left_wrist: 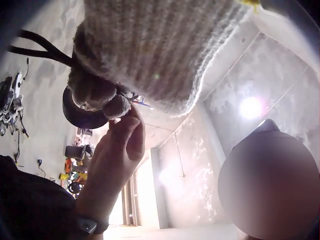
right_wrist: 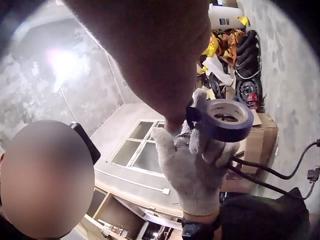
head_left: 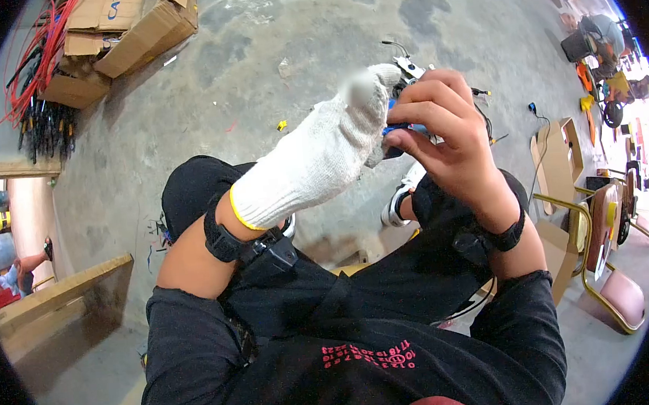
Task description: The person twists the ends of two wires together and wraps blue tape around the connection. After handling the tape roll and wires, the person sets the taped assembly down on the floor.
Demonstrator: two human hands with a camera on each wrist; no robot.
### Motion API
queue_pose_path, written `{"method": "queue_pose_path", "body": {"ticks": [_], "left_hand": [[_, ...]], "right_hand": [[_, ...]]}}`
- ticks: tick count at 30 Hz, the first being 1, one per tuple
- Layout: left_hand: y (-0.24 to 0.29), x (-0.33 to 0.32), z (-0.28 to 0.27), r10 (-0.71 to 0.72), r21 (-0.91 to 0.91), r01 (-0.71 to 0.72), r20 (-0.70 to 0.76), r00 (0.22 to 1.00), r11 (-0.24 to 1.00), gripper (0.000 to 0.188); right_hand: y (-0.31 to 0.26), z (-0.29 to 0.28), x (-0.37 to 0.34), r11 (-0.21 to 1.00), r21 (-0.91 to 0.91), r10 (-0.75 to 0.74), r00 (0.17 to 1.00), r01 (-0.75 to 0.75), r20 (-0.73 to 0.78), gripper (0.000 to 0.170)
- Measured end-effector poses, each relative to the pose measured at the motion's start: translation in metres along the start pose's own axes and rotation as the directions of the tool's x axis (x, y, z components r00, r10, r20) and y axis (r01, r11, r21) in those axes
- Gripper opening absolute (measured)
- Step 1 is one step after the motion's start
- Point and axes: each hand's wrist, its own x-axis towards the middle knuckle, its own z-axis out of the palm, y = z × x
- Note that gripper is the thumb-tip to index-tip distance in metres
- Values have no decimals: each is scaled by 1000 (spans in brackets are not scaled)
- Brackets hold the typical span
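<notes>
A white knitted glove covers my left hand [head_left: 313,150], its fingers curled round black cables [left_wrist: 42,47] that come out at the side. My bare right hand [head_left: 447,122] meets it in front of the body, thumb and fingertips pinched at blue tape [head_left: 396,130]. The tape roll [right_wrist: 227,131] appears beside the gloved fingers [right_wrist: 197,142] in the right wrist view, a short strip running from it toward the right fingertips. In the left wrist view the right hand [left_wrist: 120,145] touches the gloved fingertips; the exact pinch point is hidden.
Cardboard boxes [head_left: 152,45] and red and black cables [head_left: 44,124] lie at the upper left. A metal part with wires [head_left: 409,67] is on the floor beyond the hands. At the right are an open carton [head_left: 565,148] and a chair [head_left: 621,298]; a wooden board [head_left: 67,288] stands left.
</notes>
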Motion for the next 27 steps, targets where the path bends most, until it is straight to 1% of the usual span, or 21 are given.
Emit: {"method": "queue_pose_path", "body": {"ticks": [1, 2, 3, 4, 5, 6, 8, 10, 11, 13, 15, 16, 17, 19, 20, 21, 22, 23, 25, 26, 27], "left_hand": [[-1, 1, 2, 164, 139, -155, -52, 985, 978, 93], [0, -1, 1, 161, 137, -153, -46, 986, 979, 93], [8, -3, -3, 10, 69, -10, 1, 1000, 998, 91], [12, -4, -4, -137, 8, 136, 56, 989, 991, 90], [11, -5, -3, -137, 9, 137, 59, 989, 991, 90], [9, -6, -1, -150, 3, 150, 67, 986, 989, 89], [8, -5, -1, -160, -2, 161, 86, 983, 987, 88], [11, -2, -7, -388, -96, 407, 174, 905, 908, 90], [7, -1, -6, -386, -92, 406, 175, 906, 909, 90], [-4, -1, -1, -148, -39, 149, 33, 988, 988, 93], [-3, -4, -2, -170, -74, 174, 58, 984, 982, 93], [0, -4, -2, -189, -114, 198, 82, 978, 974, 93], [5, -4, -3, -191, -113, 200, 86, 978, 973, 93], [15, -3, -3, -280, -236, 309, 148, 949, 922, 99], [11, -2, -2, -279, -233, 310, 156, 947, 922, 99], [6, 1, -2, -258, -458, 332, 217, 941, 825, 102], [4, 3, -3, -224, -651, 350, 271, 936, 674, 105], [5, 4, -6, -221, -646, 352, 278, 935, 677, 105], [12, 6, -14, -347, -687, 499, 362, 865, 529, 108], [5, 4, -16, -313, -721, 523, 420, 852, 455, 88], [3, 4, -13, -316, -714, 532, 429, 846, 456, 88]], "right_hand": [[0, 4, -1, 1000, 24, 13, 1000, -13, -14, 25], [0, 6, -1, 999, 35, 6, 999, -4, -42, 25], [0, 5, -1, 999, 35, 10, 999, -8, -44, 25], [-1, 2, 0, 999, -17, -32, 999, 31, -18, 24], [-1, 0, 0, 995, -68, -71, 997, 72, 12, 23], [-2, 1, -1, 995, -69, -66, 998, 66, 11, 23], [-1, 3, -2, 997, -83, -6, 1000, 6, 0, 22], [2, 0, -1, 996, -86, 21, 1000, -20, 11, 22], [3, 0, -1, 996, -83, 44, 999, -42, 29, 22], [1, 3, 0, 996, -73, 46, 999, -47, -17, 23], [-1, 3, 2, 993, 12, 117, 989, -117, -93, 22], [1, -1, 1, 998, -1, 69, 996, -69, -48, 23], [3, -2, 1, 997, -1, 72, 996, -72, -49, 23], [8, -5, 0, 999, 29, 45, 999, -45, -2, 22], [11, -8, 0, 998, 26, 51, 999, -51, -7, 22], [14, -13, 1, 998, 66, 12, 1000, -13, 18, 22], [16, -18, 4, 994, 105, -30, 999, 26, 41, 22], [18, -21, 5, 995, 101, -27, 999, 23, 33, 22], [20, -27, 6, 966, 239, -127, 988, 103, 85, 21], [21, -28, 6, 962, 249, -147, 982, 113, 122, 20], [19, -27, 5, 963, 249, -139, 984, 107, 113, 20]]}}
